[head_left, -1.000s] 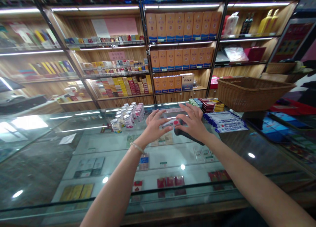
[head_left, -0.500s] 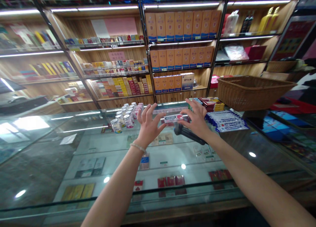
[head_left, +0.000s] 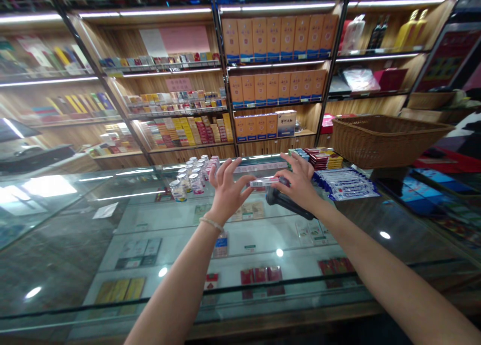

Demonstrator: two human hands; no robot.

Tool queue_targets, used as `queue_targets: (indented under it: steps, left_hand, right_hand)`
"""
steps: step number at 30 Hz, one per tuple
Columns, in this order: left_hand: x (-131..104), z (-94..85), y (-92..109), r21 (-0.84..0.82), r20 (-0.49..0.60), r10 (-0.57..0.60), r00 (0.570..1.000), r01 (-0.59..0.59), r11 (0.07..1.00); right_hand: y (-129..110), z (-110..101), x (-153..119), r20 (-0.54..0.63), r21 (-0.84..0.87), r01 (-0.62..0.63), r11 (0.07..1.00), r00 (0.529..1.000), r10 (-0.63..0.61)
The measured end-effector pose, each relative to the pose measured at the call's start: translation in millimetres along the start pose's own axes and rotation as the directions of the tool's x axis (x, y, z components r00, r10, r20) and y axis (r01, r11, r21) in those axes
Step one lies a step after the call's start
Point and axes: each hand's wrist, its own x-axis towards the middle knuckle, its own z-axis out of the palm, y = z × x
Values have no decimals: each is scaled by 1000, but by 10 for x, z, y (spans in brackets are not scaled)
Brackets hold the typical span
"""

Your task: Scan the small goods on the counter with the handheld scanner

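Observation:
Both hands hold a small slim pack (head_left: 263,183) level above the glass counter, its narrow edge with dark bar-like marks towards me. My left hand (head_left: 228,187) pinches the left end between thumb and forefinger, other fingers raised. At the right end, my right hand (head_left: 299,181) pinches it with thumb and forefinger and covers part of it. Just below and behind the pack, a dark handheld scanner (head_left: 289,203) lies on the counter, its head partly hidden. What the pack contains cannot be made out.
Several small lidded jars (head_left: 178,191) stand left of my hands. To the right lie blue-and-white packets (head_left: 345,184), red and yellow packs (head_left: 319,158) and a wicker basket (head_left: 391,142). The glass counter (head_left: 150,215) displays packs inside. Stocked shelves (head_left: 278,64) line the wall behind.
The pack has turned between my fingers: its broad printed face with a red spot showed before, and now its narrow edge does. Both hands stay nearly in place.

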Motion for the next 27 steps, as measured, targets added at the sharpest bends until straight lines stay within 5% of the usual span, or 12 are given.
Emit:
queue_targets:
  steps: [12,19,27]
  left_hand:
    - [-16,37,-70,-40,-50,-104,993,102,994]
    - [-75,125,-210,-35,-67,-148,987,145,989]
    - [-104,154,-270,-69,-33,-184,982,182,981]
  right_hand:
    - [-161,-70,28,119,-93,-84,992,988,94]
    - [-188,81,-298,389,-229,-162,960,888,243]
    - [-214,184,-459,430,-299,-218,929,838,335]
